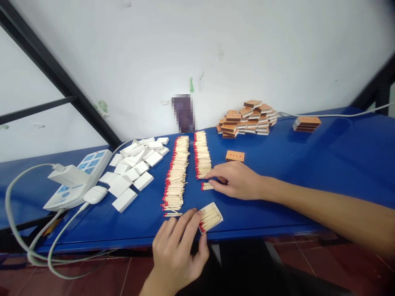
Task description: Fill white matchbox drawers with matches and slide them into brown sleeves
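Note:
My left hand (179, 246) grips a small white matchbox tray (219, 209) at the table's front edge. Red-headed matches (210, 218) lie inside the tray. My right hand (236, 180) is curled, thumb and index tips close together at the near end of the right row of matches (202, 154). A small group of matches (206, 186) lies under its thumb tip, partly covered. To the left runs a longer row of matches (176, 172), heads facing left. An orange matchbox sleeve (235, 156) rests just beyond my right hand.
White matchbox trays (132, 174) lie heaped at left, near a power strip (92, 162) with a charger and cables. Stacked orange matchboxes (247, 119) stand by the wall, with a smaller stack (307, 123) farther right. The blue table (277, 156) carries everything.

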`<move>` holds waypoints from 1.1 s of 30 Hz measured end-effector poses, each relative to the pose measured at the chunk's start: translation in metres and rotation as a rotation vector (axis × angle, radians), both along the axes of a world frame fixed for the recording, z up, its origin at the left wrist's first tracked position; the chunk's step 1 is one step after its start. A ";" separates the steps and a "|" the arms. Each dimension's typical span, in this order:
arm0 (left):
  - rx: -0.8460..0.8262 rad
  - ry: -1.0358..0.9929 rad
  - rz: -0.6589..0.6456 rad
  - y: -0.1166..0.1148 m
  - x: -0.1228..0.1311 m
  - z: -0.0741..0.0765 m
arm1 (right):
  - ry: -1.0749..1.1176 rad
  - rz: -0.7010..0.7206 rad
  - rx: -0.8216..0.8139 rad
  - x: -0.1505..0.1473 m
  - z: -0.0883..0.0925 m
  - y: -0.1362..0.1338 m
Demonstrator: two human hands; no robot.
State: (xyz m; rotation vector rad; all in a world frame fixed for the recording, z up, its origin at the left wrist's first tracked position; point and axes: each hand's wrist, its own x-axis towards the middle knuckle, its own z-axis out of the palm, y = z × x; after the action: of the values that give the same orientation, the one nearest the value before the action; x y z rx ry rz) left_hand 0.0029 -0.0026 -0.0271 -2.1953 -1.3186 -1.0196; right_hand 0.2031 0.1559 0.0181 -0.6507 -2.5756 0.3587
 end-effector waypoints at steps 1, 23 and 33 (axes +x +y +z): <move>-0.001 0.000 0.000 0.000 0.000 0.000 | 0.003 0.001 -0.002 0.000 0.000 0.000; 0.002 0.002 0.001 0.001 0.001 0.000 | 0.038 -0.006 0.013 0.000 -0.004 0.002; 0.004 0.008 0.003 0.000 0.002 0.000 | 0.032 0.001 0.017 0.000 -0.002 0.002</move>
State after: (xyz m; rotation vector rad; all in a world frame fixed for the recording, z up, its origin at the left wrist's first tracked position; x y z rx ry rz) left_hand 0.0044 -0.0024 -0.0268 -2.1910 -1.3152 -1.0109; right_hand 0.2030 0.1576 0.0156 -0.6329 -2.5463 0.3437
